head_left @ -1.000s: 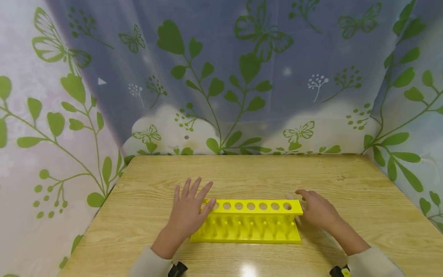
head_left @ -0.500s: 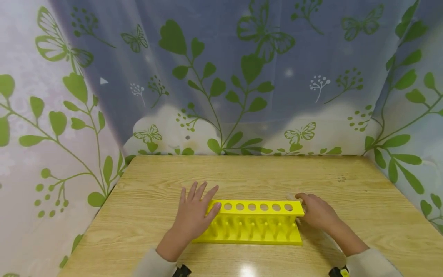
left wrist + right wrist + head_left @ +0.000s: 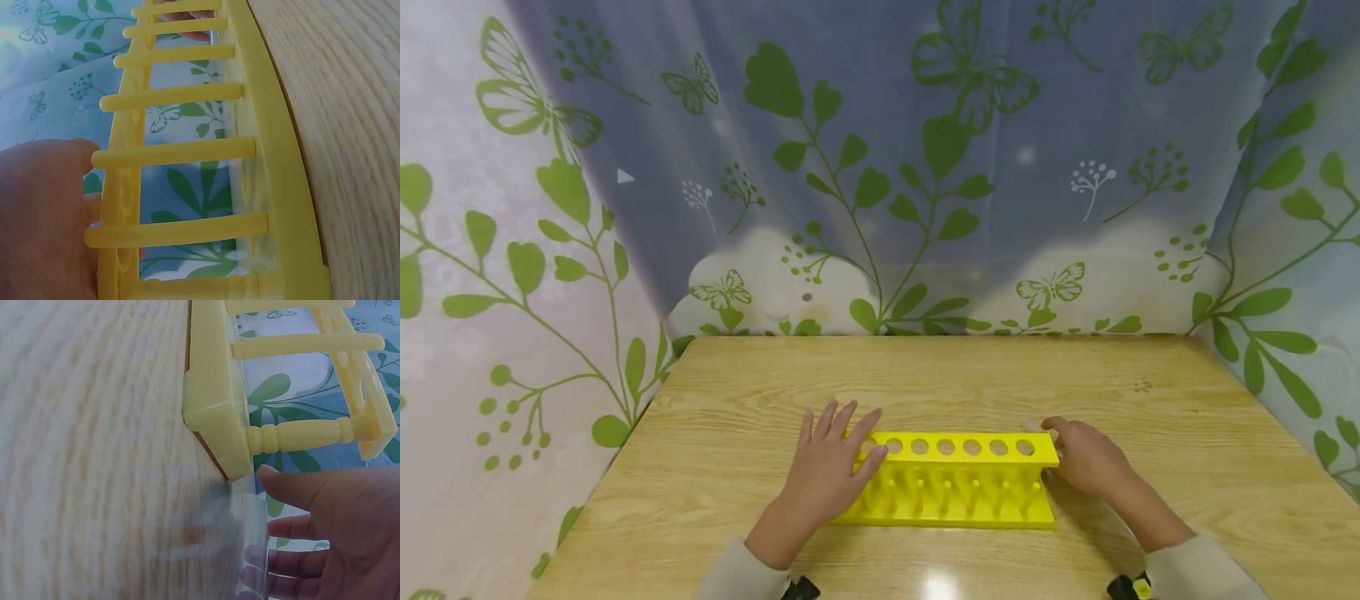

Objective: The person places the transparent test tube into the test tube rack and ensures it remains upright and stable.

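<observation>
A yellow plastic test tube rack (image 3: 947, 492), with a row of holes on top and pegs below, stands upright on the wooden table. At its left end my left hand (image 3: 827, 475) lies over the top plate, fingers spread and straight, thumb along the front edge. In the left wrist view the pegs (image 3: 181, 150) run across beside that hand. My right hand (image 3: 1090, 457) is by the rack's right end, thumb tip close to the end post (image 3: 300, 435). A clear see-through thing (image 3: 253, 515) overlaps its extended fingertips in the right wrist view; its full shape is not visible.
The light wood table (image 3: 887, 375) reaches back to a curtain (image 3: 865, 167) printed with green leaves and butterflies. Patterned cloth also hangs on the left and right sides. A black wrist-worn device (image 3: 801, 587) shows at the left cuff.
My left hand has slid a little to the right along the rack and slightly nearer to me. The right hand and the rack have hardly moved.
</observation>
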Demonstrator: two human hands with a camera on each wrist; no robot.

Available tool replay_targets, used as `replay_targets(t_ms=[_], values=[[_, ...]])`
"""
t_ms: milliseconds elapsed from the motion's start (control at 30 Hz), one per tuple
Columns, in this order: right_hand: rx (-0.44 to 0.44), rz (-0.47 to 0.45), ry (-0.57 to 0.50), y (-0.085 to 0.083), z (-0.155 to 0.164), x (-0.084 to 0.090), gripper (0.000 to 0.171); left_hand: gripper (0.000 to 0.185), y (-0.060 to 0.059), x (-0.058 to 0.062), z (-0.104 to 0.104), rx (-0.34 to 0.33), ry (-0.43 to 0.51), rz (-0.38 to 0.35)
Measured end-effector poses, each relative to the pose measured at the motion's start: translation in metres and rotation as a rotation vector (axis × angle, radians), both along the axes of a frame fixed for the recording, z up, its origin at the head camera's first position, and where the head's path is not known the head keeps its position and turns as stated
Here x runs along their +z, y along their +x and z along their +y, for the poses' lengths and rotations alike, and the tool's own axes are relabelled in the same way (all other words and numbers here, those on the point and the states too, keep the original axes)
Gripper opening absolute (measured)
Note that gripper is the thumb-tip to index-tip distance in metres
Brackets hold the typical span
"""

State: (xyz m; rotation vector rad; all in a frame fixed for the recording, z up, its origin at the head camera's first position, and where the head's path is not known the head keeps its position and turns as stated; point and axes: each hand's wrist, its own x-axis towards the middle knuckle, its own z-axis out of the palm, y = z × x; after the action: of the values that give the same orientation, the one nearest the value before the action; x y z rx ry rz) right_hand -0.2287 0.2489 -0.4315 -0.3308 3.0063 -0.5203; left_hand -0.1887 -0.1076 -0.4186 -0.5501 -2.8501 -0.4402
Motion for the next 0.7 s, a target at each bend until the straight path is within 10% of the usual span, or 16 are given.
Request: replay_targets(t_ms=[700], values=[[-0.11,-0.043,0.016,-0.005,0.0025,-0.002,0.036,0.047,0.0001,-0.0007,0.0037,-0.017,-0.049,-0.017]])
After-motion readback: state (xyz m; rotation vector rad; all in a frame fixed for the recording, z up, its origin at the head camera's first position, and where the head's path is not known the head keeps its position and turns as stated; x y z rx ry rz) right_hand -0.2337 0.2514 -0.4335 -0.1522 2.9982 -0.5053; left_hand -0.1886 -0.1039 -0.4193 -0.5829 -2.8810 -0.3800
